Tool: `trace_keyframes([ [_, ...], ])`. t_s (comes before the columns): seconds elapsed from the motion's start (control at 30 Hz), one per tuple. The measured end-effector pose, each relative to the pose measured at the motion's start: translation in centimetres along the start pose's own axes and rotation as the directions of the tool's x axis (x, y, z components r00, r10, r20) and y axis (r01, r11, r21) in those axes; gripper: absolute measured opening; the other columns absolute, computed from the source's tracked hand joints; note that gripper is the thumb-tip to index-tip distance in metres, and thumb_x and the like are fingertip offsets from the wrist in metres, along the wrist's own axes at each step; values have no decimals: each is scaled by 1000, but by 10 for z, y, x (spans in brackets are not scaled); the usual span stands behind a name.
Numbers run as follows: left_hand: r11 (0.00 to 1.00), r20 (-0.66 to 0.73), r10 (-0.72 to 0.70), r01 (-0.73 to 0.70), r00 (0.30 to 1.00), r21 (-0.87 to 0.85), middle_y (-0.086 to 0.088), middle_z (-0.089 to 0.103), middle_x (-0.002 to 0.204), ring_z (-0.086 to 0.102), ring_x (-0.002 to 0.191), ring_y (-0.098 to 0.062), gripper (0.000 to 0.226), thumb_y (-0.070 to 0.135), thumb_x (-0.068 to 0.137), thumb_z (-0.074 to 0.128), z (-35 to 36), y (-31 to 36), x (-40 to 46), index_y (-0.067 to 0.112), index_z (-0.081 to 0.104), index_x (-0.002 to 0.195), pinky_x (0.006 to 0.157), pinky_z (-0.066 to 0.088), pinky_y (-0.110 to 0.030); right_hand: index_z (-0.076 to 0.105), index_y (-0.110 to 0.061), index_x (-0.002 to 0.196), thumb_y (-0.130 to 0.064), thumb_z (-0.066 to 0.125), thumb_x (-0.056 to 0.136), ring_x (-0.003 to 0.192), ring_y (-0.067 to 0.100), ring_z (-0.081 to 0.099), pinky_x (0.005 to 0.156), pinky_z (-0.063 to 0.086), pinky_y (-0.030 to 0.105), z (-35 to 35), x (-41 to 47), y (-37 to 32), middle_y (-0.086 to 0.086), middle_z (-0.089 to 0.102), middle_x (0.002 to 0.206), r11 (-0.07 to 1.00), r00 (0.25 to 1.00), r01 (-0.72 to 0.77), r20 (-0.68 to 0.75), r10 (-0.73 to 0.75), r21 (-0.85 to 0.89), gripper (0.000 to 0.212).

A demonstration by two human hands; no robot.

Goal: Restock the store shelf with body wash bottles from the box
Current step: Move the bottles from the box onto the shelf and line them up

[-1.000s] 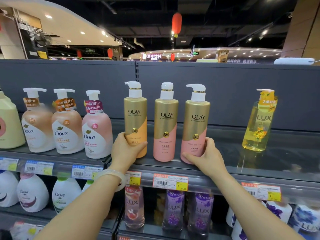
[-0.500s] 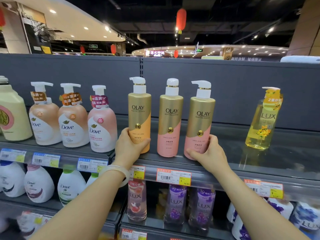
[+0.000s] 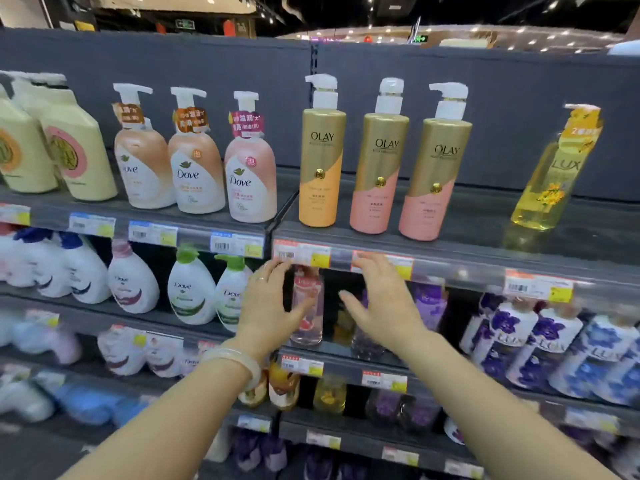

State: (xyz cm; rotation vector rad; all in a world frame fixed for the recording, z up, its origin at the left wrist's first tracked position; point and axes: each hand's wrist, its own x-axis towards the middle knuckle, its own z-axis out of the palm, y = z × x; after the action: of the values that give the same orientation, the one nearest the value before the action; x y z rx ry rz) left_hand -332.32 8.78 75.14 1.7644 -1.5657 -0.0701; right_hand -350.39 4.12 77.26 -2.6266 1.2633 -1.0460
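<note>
Three gold Olay pump bottles stand in a row on the top shelf (image 3: 485, 244): one with an orange base (image 3: 320, 168), and two with pink bases (image 3: 379, 174) (image 3: 434, 181). Both my hands hang empty below that shelf's front edge. My left hand (image 3: 270, 306), with a pale bangle on the wrist, has its fingers spread in front of a pink Lux bottle (image 3: 306, 306). My right hand (image 3: 381, 303) is open too, fingers straight, in front of the second shelf. No box is in view.
Dove pump bottles (image 3: 194, 161) and cream bottles (image 3: 69, 147) fill the top shelf's left. A yellow Lux bottle (image 3: 554, 174) stands alone at the right, with bare shelf around it. Lower shelves hold white Dove and purple Lux bottles (image 3: 519, 337).
Both hands have let go of the outer Olay bottles and dropped below the top shelf's edge. The view has tilted downward, showing more of the lower shelves.
</note>
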Motion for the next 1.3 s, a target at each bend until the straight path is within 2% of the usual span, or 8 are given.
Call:
trace_keyframes([
  [0.13,976,431,-192,123,882,182,-12,35,145,31,136,-30,74,52,75,66,13,-34,-50,16,41,135,107,33,-37,29,-10,141,-32,59,88,133,33,31,107,34,42,50,-52,-40,12,27,148,967,846,-185,472,248,-175,65],
  [0.23,959,517,-267,169,813,230,-10,56,118,50,116,-34,69,66,61,54,23,-71,-92,17,56,110,90,45,-37,33,-7,137,-32,58,88,129,36,34,103,37,43,82,-100,-58,15,33,142,941,733,-257,590,338,-219,61],
  [0.37,932,581,-362,270,729,243,-12,51,132,48,121,-33,70,45,73,68,19,-101,-143,15,46,132,98,42,-36,36,-6,133,-30,60,87,125,36,37,98,41,43,113,-151,-73,16,37,136,920,615,-315,687,386,-235,57],
  [0.5,887,608,-460,360,647,288,-15,53,131,50,120,-30,62,34,80,69,17,-126,-181,8,46,131,91,42,-30,34,-6,137,-29,57,89,128,36,37,103,38,43,139,-182,-78,17,37,139,912,555,-349,737,387,-216,58],
  [0.7,822,637,-560,448,530,351,-14,50,134,50,122,-29,67,36,81,69,25,-167,-239,9,42,136,98,45,-35,32,-7,138,-32,59,89,127,36,38,103,39,41,181,-233,-85,16,38,138,867,425,-441,796,431,-233,61],
  [0.93,825,695,-554,418,458,381,-12,62,115,58,104,-30,47,40,77,68,30,-233,-267,11,58,112,87,48,-34,28,-6,142,-26,54,91,131,37,35,104,36,39,235,-281,-97,19,35,141,762,260,-558,803,536,-328,61],
  [1.17,759,710,-621,482,332,438,-16,57,129,56,116,-30,55,32,84,65,32,-335,-263,7,49,130,95,45,-33,30,-10,140,-37,54,87,120,35,50,93,44,37,334,-304,-120,18,47,137,599,129,-702,758,640,-386,64],
  [1.3,740,725,-641,452,252,498,-13,52,134,53,119,-28,55,31,86,62,52,-392,-285,9,42,133,96,43,-32,38,-14,135,-28,50,91,114,29,54,90,46,33,386,-339,-139,12,53,131,548,84,-735,748,659,-400,48],
])
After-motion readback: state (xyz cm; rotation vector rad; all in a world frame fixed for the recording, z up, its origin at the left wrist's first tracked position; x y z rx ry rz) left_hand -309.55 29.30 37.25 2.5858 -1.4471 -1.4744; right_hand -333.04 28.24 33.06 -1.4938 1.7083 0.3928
